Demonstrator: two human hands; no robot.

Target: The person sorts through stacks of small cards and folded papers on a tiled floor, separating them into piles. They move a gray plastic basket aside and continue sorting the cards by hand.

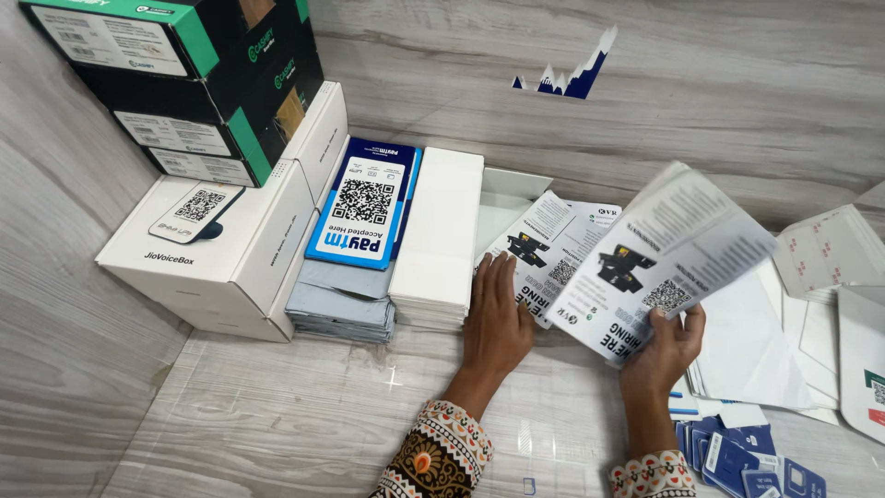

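Two hands work over printed flyers. The left hand (496,318) lies flat, fingers spread, pressing the flyer stack (551,242) lying on the marble floor (277,415); best keep that palm firm so sheets stay squared. The right hand (666,343) pinches a lifted flyer (668,254) at its lower edge, tilted toward two o'clock. At ten o'clock sit black-and-green cartons (198,83) on white boxes (217,249); a blue code placard (366,203) and a white stack (438,238) lie beside them. Blue cards (728,456) lie at four o'clock.

Grey-veined marble floor (277,415), white boxes (221,267), black-and-green boxes (184,83), blue-and-white card (364,203), patterned brown-and-cream sleeve (433,456), black-and-white leaflets (664,258).
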